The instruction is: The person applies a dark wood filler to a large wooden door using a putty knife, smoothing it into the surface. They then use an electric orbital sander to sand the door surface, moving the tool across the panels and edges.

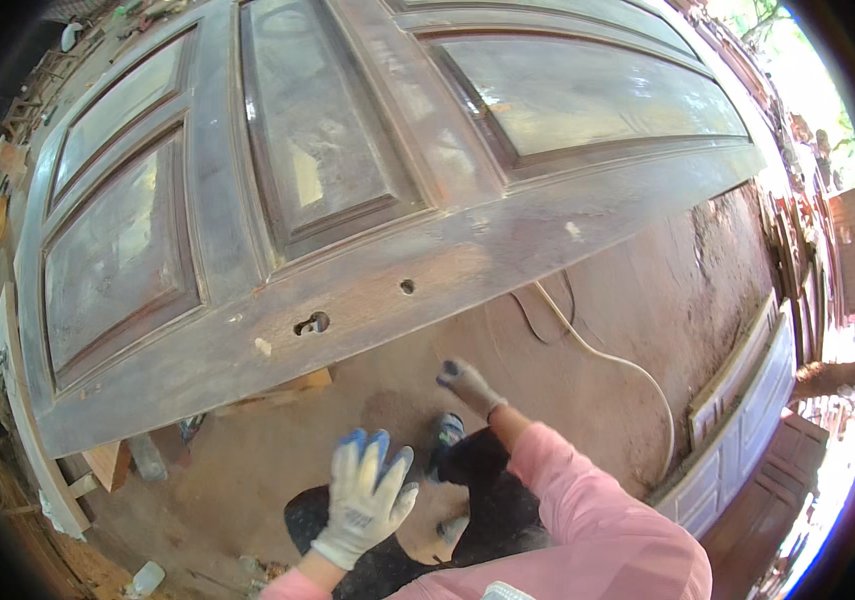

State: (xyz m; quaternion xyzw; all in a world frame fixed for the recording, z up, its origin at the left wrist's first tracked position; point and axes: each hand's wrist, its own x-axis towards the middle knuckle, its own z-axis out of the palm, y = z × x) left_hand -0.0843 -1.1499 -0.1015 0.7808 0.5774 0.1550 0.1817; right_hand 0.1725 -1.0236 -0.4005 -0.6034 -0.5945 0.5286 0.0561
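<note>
Pink cloth sleeve (587, 500); left hand (362, 500) spread, grip released; right hand's (471, 386), cannot tell; scuffed, panelled wooden door (417, 240).

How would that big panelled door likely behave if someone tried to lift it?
The door is probably stiff: its wide frame and panels look like wood. It's likely heavy, dwarfing the gloved left hand. Lying broad and flat, it seems unlikely to roll.
</note>
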